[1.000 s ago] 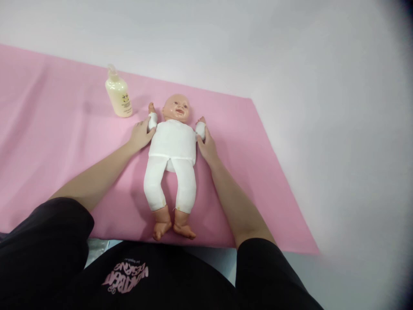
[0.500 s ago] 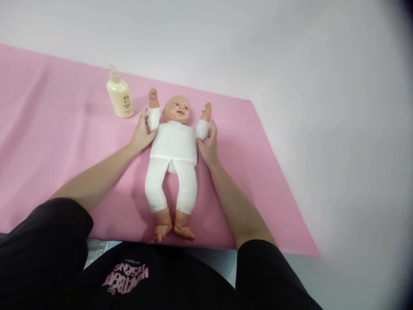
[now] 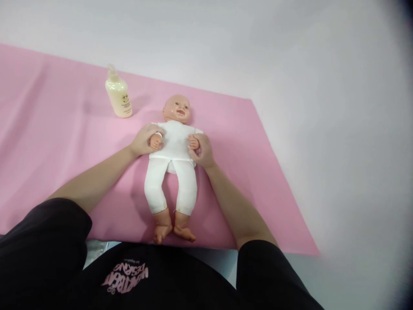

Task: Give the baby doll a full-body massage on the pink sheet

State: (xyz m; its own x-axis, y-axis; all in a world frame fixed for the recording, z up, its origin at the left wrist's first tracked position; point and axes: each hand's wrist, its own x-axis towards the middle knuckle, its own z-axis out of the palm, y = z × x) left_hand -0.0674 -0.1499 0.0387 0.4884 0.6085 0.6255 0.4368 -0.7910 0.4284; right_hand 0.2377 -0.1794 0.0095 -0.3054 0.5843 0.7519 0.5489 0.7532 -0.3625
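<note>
At the bottom edge of the frame, the person's black T-shirt (image 3: 135,275) carries pink lettering, seen upside down from the head camera; it appears to read "MUMBAI DESIGNS", but the first word is not clear. Black sleeves cover both upper arms at lower left and lower right.

Above the shirt, a pink rectangular cloth sheet (image 3: 48,142) covers the work surface from the left edge to right of centre. On it, at frame centre, lies the baby doll with a bald plastic head and white fabric suit (image 3: 174,172), face up. Its long axis runs nearly vertical in the frame: bare plastic feet point toward the person at lower centre, the head points away toward the upper centre. The legs are slightly bent, feet close together.

The left hand (image 3: 143,140) is closed around the doll's arm on the left side of the frame, pressing the small fist onto the doll's chest. The right hand (image 3: 201,150) grips the other doll arm likewise, on the right side of the chest. Both doll arms are folded inward.

Half a second earlier, both doll arms were raised beside the head with the hands clasping them at the shoulders; the torso, legs and head have not shifted.

Farther off, at upper left of centre, a pale yellow plastic pump bottle (image 3: 118,97) stands upright on the cloth, well apart from the doll's head. Its label print is too small to read. It has not moved.
</note>
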